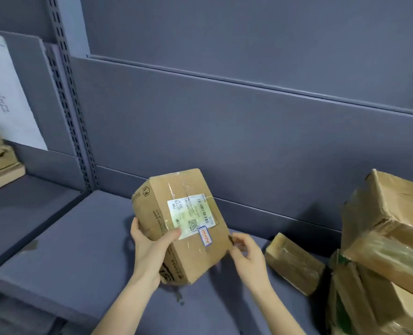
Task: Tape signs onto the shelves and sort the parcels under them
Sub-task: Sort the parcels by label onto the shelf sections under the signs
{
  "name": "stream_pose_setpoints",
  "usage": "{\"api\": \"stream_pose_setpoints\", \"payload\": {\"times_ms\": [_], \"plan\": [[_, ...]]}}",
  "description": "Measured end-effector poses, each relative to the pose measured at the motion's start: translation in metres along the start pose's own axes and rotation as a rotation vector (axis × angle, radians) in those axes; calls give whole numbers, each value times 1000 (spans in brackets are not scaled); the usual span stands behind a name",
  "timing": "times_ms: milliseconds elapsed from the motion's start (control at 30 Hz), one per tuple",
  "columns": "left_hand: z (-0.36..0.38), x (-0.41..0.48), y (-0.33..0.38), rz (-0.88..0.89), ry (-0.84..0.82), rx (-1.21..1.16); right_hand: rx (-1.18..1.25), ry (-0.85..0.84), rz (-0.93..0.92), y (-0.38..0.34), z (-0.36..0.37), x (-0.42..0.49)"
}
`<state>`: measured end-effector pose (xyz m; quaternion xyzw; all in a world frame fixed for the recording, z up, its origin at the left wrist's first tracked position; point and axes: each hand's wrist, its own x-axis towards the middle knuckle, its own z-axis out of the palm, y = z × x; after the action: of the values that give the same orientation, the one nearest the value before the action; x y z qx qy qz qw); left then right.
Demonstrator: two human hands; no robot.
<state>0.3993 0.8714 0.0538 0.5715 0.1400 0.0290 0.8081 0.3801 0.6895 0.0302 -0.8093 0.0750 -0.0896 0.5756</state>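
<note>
Parcel (195, 252): one held, tilted, between both hands above shelf (79, 250).
Left hand (150, 250): grips its left side, thumb on label (191, 218).
Right hand (246, 255): fingers relaxed, tips at its right edge.
Flat parcel (295, 264): one, just right of right hand.
Sign (4, 93): one, far left.

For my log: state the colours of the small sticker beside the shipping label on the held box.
The sticker has a blue border, red writing; head view.

Brown cardboard parcel (179, 223) with white label (191, 217) — slate-grey shelf (79, 238) — white sign (4, 93), grey handwriting.
</note>
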Motion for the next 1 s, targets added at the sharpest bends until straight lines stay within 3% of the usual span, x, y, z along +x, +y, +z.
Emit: {"api": "stream_pose_setpoints", "payload": {"times_ms": [167, 333, 600, 767, 1000], "plan": [[-32, 2, 18, 72, 62, -37, 146, -153, 65, -14, 26, 28], [-72, 2, 34, 155, 156, -105, 536, -432, 340, -28, 80, 25], [-154, 18, 55, 178, 172, -248, 869, -699, 399, -63, 182, 14], [-226, 36, 84, 173, 152, -190, 902, -674, 393, -100, 257, 13], [-346, 56, 146, 220, 371, -235, 744, -722, 259, -149, 350, 7]]}}
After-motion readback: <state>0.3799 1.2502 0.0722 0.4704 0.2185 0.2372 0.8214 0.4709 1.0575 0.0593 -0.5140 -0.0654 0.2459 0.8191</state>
